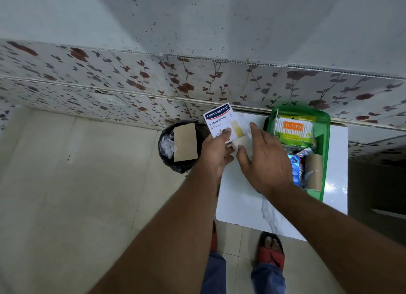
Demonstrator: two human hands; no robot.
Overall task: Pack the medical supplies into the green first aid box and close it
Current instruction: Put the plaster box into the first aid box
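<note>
My left hand [214, 155] holds a white Hansaplast plaster pack [222, 120] upright above the left edge of the white marble table [241, 208]. My right hand [267, 162] is spread open, fingers apart, just right of the pack, over a beige roll [242, 142] that is partly hidden between my hands. The green first aid box [325, 140] stands open at the table's right. Inside it lie a pack of cotton buds [293, 129], blue and silver packets [295, 162] and a tan bandage roll [315, 172].
A black bin [167, 159] with a piece of brown card [185, 142] in it stands on the floor left of the table. A flower-patterned tiled wall [131, 82] runs behind. My feet in red sandals [271, 248] are at the table's near edge.
</note>
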